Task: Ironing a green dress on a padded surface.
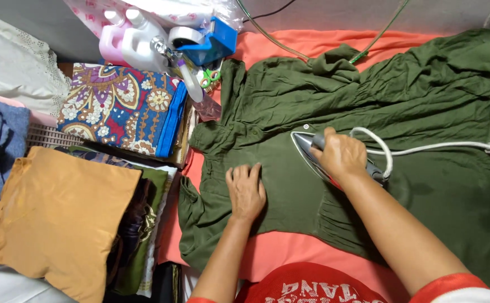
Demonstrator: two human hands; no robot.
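Head view showed your olive-green garment (pixel 424 95) spread across most of the right and centre of the frame, lying wrinkled on a coral-orange cloth (pixel 290 252) that covered the surface beneath it. At the lower left of the frame sat a mustard-yellow folded cloth (pixel 54 219) on top of a pile of darker fabrics. Above it, at the upper left, lay a folded patterned cloth (pixel 121 106) in blue, red and purple with a blue edge.

Your right hand (pixel 341 154) was closed around the handle of the iron (pixel 312 154), just right of the frame's centre; the iron's soleplate lay on the green garment with its tip pointing toward the left of the frame. A white cord (pixel 430 147) looped from the back of the iron and ran off to the right edge.

Your left hand (pixel 245 191) lay open and flat, palm down, on the garment just left of the iron, fingers spread and pressing the fabric, holding nothing.

At the top of the frame, left of centre, stood a pink bottle (pixel 113 39) and a white bottle (pixel 141 39), with a blue tape dispenser (pixel 214 39) beside them.
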